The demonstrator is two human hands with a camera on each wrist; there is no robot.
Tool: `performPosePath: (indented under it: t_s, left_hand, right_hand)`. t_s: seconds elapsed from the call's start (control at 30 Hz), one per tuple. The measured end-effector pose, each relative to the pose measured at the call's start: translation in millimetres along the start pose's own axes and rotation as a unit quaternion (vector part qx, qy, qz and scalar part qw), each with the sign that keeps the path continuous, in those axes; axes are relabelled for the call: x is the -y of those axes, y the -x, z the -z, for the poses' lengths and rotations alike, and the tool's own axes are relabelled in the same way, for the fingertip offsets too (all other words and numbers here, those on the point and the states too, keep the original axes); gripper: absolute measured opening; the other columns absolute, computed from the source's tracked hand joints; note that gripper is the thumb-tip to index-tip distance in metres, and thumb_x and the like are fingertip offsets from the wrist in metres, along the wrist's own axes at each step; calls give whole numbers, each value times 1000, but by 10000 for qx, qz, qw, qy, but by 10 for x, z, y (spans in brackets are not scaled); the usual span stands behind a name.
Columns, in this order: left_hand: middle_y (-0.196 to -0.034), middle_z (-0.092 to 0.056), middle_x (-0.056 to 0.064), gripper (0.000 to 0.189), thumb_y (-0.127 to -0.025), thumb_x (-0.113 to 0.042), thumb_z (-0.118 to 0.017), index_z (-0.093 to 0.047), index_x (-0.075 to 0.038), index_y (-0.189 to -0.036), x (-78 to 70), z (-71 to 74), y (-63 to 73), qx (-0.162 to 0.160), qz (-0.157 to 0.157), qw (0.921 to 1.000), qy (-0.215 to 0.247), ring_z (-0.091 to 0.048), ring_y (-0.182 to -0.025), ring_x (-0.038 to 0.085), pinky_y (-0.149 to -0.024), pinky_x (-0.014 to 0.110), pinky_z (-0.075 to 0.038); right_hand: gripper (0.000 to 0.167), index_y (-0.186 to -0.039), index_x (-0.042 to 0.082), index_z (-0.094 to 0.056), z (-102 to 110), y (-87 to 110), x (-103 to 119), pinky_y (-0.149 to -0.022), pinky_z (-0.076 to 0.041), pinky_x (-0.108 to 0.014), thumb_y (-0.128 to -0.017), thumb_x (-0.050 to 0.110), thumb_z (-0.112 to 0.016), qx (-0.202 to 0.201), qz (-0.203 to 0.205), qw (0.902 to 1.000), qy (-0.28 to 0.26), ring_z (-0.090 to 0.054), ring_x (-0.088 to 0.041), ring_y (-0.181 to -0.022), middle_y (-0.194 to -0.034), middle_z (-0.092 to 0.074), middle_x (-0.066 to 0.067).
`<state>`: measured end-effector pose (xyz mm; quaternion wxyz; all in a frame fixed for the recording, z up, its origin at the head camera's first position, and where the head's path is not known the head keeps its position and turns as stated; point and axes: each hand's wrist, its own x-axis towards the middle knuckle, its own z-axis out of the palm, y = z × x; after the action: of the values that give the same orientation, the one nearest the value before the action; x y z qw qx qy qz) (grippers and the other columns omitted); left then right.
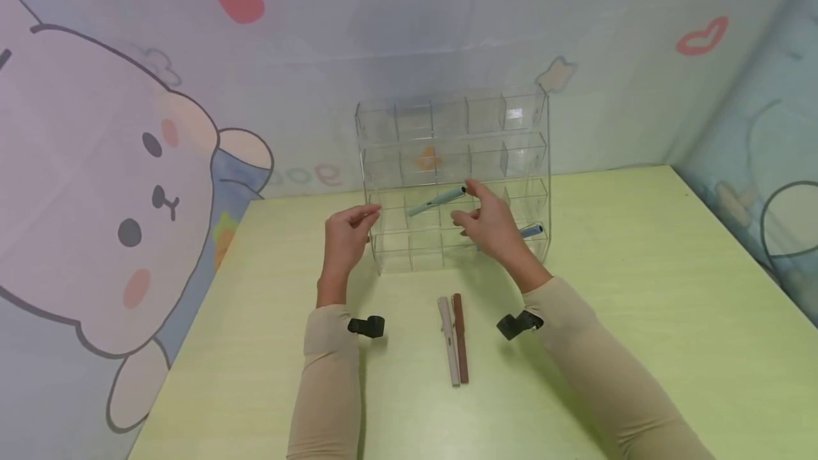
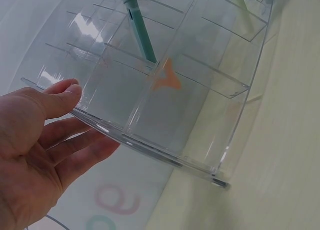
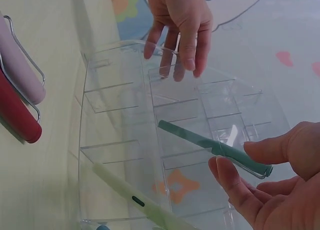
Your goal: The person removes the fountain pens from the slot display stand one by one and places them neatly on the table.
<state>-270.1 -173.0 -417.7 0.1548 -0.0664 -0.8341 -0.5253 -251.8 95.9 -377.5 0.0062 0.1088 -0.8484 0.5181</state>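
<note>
Green pen (image 1: 441, 200) is at the clear rack (image 1: 424, 255), level with the third tier from the top, tilted, capped end up and to the right; exact compartment can't be told. Step in hand judged to be seating that pen. Best done with the lower end steered clear of the dividers, the pen brought more upright, then the cap let go only once the tip is felt on the compartment floor; if released at this slant, it could jam across a divider. Rack should be steadied at its left edge without being pulled, since it looks light. Blue pen (image 1: 531, 231) at lower right and pale green pen (image 3: 135, 195) shouldn't be knocked by the wrist. Pose: right hand (image 1: 493, 227) is reached in from the near right, thumb and index spread apart around the cap end; firm contact can't be confirmed. Left hand (image 1: 347, 236) is clamped on the rack's left edge, thumb on one face, fingers on the other. Hands are well apart, forearms angled inward.
</note>
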Motion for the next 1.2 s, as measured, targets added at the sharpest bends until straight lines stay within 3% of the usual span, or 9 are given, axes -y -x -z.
performPosePath:
  t_s: [0.17, 0.3, 0.4, 0.7, 0.97, 1.2]
  left_hand:
    - [-110, -74, 9, 18, -97, -14, -69, -78, -9, -112, -1, 1, -14, -17, -54, 10000, 6, -70, -98, 22, -64, 26, -59]
    - [-110, -74, 9, 18, -97, -14, -69, -78, -9, -112, -1, 6, -12, 0, -8, 10000, 35, -69, -99, 21, -65, 26, -59]
    - [-111, -74, 10, 19, -98, -15, -68, -77, -8, -113, -3, 10, -4, 10, 25, 10000, 26, -69, -100, 22, -66, 26, -59]
    - [-110, -73, 12, 18, -97, -13, -69, -78, -8, -112, 1, -2, -5, -38, -95, 9999, 127, -69, -100, 30, -62, 21, -56]
    - [-109, -74, 11, 18, -97, -14, -69, -78, -8, -112, 3, -25, -7, -40, -88, 9999, 43, -69, -97, 24, -62, 21, -56]
    - [-111, -73, 12, 19, -97, -13, -68, -77, -7, -113, -5, -36, 12, 6, -49, 10000, 83, -69, -100, 31, -62, 21, -56]
  right_hand:
    - [63, -158, 10, -29, -27, -42, 41, -61, -54, -32, -103, 19, -59, -45, 15, 10000, 62, -72, -28, -89, -156, -39, -13]
    - [56, -155, 9, -34, -50, -69, 68, -55, -51, -32, -104, 17, -56, -49, 36, 9998, 199, -71, -31, -85, -131, -62, -18]
    - [49, -151, 7, -40, -59, -90, 79, -56, -52, -33, -105, 17, -54, -88, 102, 9995, 300, -71, -32, -83, -111, -70, -20]
    - [37, -139, 2, -49, -70, -132, 90, -61, -55, -35, -105, 13, -54, -232, 194, 9993, 206, -71, -30, -84, -141, -49, -21]
    - [35, -137, -1, -49, -55, -161, 96, -63, -55, -36, -105, 14, -54, -245, 84, 9990, 363, -70, -29, -87, -137, -49, -22]
    - [31, -133, -1, -50, -32, -146, 73, -66, -56, -37, -106, 13, -52, -301, 117, 9990, 319, -70, -30, -88, -128, -54, -21]
